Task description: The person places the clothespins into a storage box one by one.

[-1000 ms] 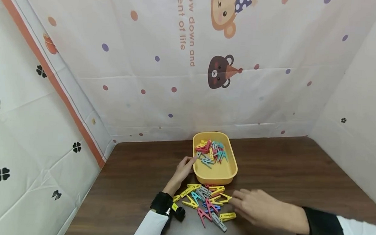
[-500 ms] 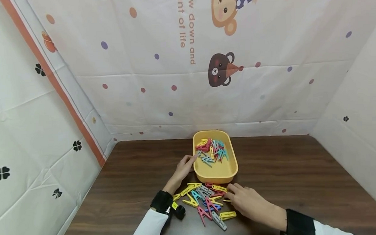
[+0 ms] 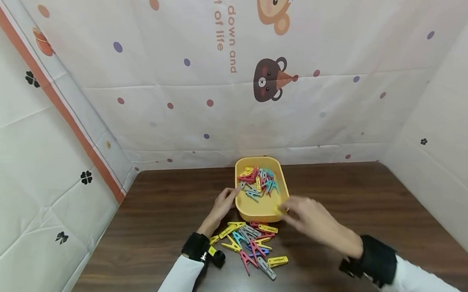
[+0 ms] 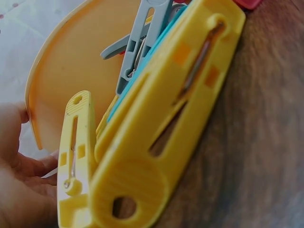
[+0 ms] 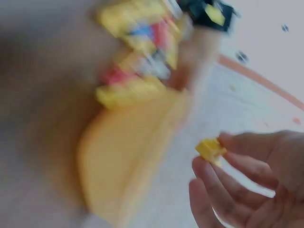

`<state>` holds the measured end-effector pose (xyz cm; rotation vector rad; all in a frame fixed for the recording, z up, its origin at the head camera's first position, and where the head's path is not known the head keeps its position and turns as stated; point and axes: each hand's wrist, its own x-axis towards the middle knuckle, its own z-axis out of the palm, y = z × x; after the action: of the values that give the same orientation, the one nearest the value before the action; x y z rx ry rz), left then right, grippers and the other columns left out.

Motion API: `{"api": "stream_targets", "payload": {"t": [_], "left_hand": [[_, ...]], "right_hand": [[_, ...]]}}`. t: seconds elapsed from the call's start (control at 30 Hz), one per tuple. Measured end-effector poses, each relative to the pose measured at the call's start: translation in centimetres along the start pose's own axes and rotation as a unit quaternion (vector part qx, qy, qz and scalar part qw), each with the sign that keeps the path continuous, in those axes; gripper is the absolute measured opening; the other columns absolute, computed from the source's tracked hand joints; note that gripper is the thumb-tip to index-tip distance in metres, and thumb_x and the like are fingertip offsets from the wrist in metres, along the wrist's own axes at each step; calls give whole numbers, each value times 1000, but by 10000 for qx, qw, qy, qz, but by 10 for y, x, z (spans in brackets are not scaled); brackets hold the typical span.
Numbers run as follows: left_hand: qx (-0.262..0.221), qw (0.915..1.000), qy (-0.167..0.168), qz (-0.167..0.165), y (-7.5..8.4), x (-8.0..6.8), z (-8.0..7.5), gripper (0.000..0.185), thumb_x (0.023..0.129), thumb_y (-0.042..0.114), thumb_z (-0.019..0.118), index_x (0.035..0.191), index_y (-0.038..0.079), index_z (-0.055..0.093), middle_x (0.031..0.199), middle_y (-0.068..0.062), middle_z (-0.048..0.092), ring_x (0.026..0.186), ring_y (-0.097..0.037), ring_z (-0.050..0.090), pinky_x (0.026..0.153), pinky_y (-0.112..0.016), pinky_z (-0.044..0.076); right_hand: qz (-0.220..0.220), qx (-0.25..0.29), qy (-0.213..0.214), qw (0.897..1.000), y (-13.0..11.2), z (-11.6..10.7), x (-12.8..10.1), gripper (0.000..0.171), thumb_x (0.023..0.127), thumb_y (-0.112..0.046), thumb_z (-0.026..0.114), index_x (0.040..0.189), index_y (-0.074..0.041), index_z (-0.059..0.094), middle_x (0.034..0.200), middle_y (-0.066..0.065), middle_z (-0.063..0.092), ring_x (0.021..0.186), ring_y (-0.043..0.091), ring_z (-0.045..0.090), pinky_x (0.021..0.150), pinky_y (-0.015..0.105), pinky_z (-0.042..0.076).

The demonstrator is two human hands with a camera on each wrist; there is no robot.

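Observation:
A yellow plastic bin (image 3: pixel 260 210) stands on the table, holding a heap of small red, yellow, teal and grey-blue clothespins (image 3: pixel 259 181). My left hand (image 3: pixel 221 207) holds the bin's left rim, as the left wrist view (image 4: pixel 23 166) also shows. Over the bin's near right corner, my right hand (image 3: pixel 312 219) pinches a yellow clothespin (image 5: pixel 209 149) between thumb and fingertips. In front of the bin lies a loose pile of clothespins (image 3: pixel 250 245) in yellow, pink, grey, teal and blue. Close to the left wrist camera, a yellow clothespin (image 4: pixel 166 109) looms large.
The dark wood table (image 3: pixel 177 204) is bounded by a printed cloth wall (image 3: pixel 204 119) at the back and white cloth on both sides. The bin's far end is near the back wall. A black wrist camera (image 3: pixel 217 258) sits beside the pile.
My right hand has reached into the pile, picked up a yellow clothespin and lifted it up to the bin's near right corner. The left hand stays at the bin's rim.

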<state>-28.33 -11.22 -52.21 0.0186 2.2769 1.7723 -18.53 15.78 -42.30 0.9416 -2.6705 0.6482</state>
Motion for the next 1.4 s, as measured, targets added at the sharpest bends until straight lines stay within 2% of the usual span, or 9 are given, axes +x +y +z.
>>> {"api": "stream_targets", "payload": {"t": [0.1,0.2,0.37,0.5,0.63,0.83,1.1,1.27,1.4], "left_hand": [[-12,10000,18,47,0,0,-2,55,105,55,48,132,8,56,135,-16,59,123,-28,63,107,-46,52],[11,10000,-1,15,0,-1,-2,56,104,56,48,132,8,56,134,-16,59,123,-28,63,106,-46,52],[-4,10000,0,53,1,-2,-1,59,104,57,49,134,7,56,136,-17,58,124,-30,62,106,-47,53],[0,10000,56,72,0,-1,0,58,104,57,49,134,8,56,137,-17,58,125,-29,61,105,-47,53],[26,10000,47,8,-3,0,1,57,104,56,49,134,8,56,138,-16,57,125,-28,60,105,-45,54],[63,10000,47,35,-3,1,1,58,104,57,48,134,8,56,138,-17,58,124,-29,61,104,-45,54],[37,10000,-2,37,-1,-1,2,60,103,59,47,134,8,57,136,-16,58,123,-28,62,105,-45,53],[30,10000,-43,-2,9,-10,2,54,107,50,46,134,4,55,137,-20,57,124,-32,62,106,-46,53],[-15,9999,-48,91,5,-4,0,55,108,48,46,136,3,54,138,-21,57,127,-34,60,106,-48,53]], "right_hand": [[139,-16,566,9983,2,-15,39,11,91,-12,77,101,-7,77,88,3,75,73,9,67,61,21,54],[394,162,703,9966,6,-27,76,15,94,-13,74,106,-6,77,91,7,75,79,16,69,68,29,57],[745,545,366,9951,23,-27,125,18,98,-14,70,110,-1,75,100,16,76,87,27,72,77,40,61],[900,558,0,9944,51,-13,151,17,96,-12,71,105,2,75,98,18,76,87,29,74,76,39,61],[1241,601,-249,9901,73,1,161,15,93,-12,74,99,2,76,94,18,77,80,27,73,68,34,59],[1781,792,-768,9778,80,21,167,17,93,-12,74,96,5,76,88,19,75,67,23,68,58,25,52],[2321,323,-1225,9644,81,63,170,14,91,-11,75,82,-3,70,70,1,55,58,11,52,53,20,39],[2231,373,-1136,9674,81,69,164,11,91,-9,75,86,0,72,72,2,59,59,12,53,56,21,41],[2019,291,-1107,9727,82,59,163,17,96,-16,70,99,-1,77,81,7,69,62,13,54,58,22,41]]}}
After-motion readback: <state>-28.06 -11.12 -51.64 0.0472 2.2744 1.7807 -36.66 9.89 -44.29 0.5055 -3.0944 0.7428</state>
